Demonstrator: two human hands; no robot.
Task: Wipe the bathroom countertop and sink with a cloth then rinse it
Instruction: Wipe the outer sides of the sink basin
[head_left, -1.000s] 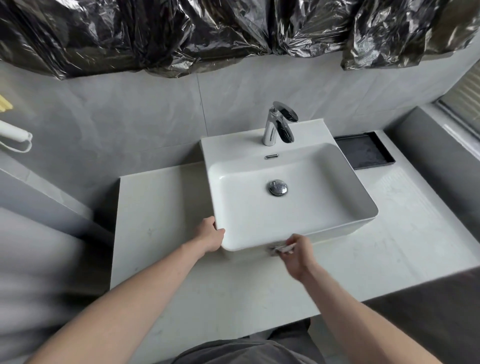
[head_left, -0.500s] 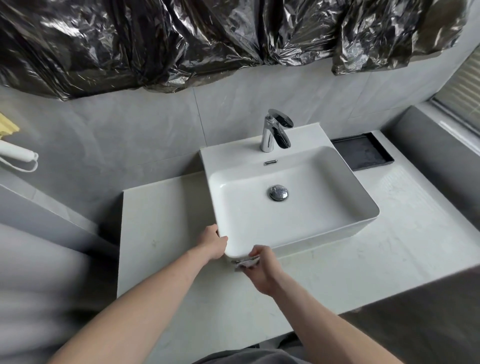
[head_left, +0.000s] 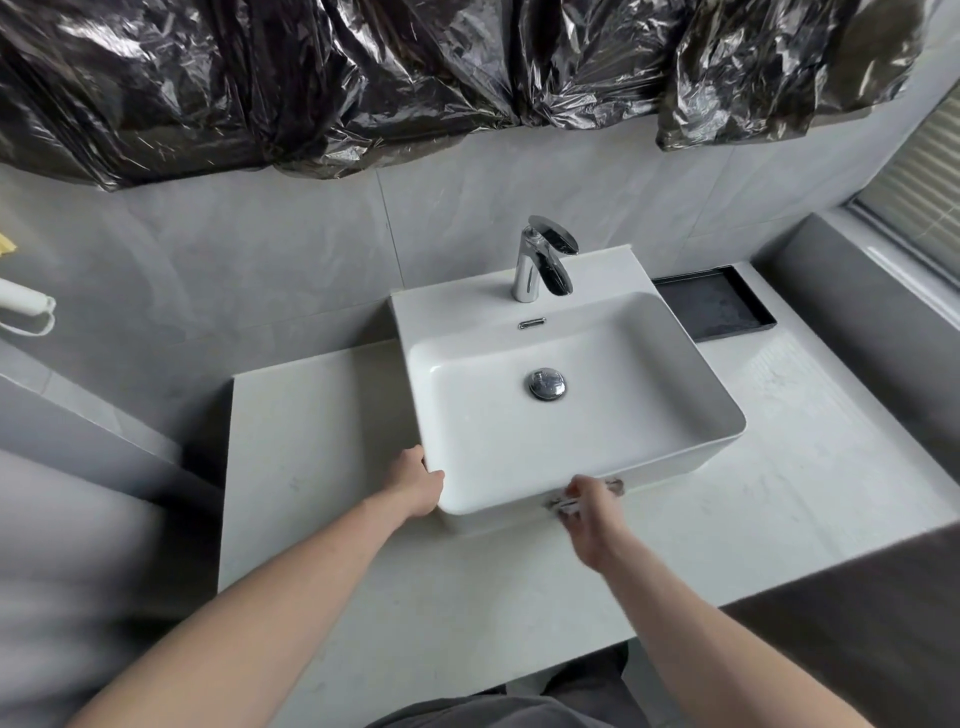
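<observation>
Head view, looking down on a white rectangular vessel sink (head_left: 571, 415) seated on a pale stone worktop (head_left: 322, 467). Left hand (head_left: 418, 486) rests against the sink's near-left corner, fingers bent round the outer wall and rim there; grip grasping the sink edge. Right hand (head_left: 589, 512) is at the foot of the sink's front wall, just right of centre, its grip pinched on a small light-coloured cloth (head_left: 563, 503), which is pressed to the lower front face where the sink meets the worktop; only scraps of cloth show on either side of the fingers, somewhat blurred. Both forearms bare, reaching in from the bottom edge. Chrome faucet (head_left: 545, 260) stands on the rear ledge of the sink, spout toward the basin; overflow slot (head_left: 531, 323) below it, chrome drain plug (head_left: 545, 384) in the basin floor. Black tray (head_left: 711, 306) lies on the worktop behind and right of the sink, against the grey tiled wall (head_left: 260, 260). Crumpled black plastic sheeting (head_left: 363, 78) hangs along the top of the wall. White handle-like fitting (head_left: 23, 301) at far left.
</observation>
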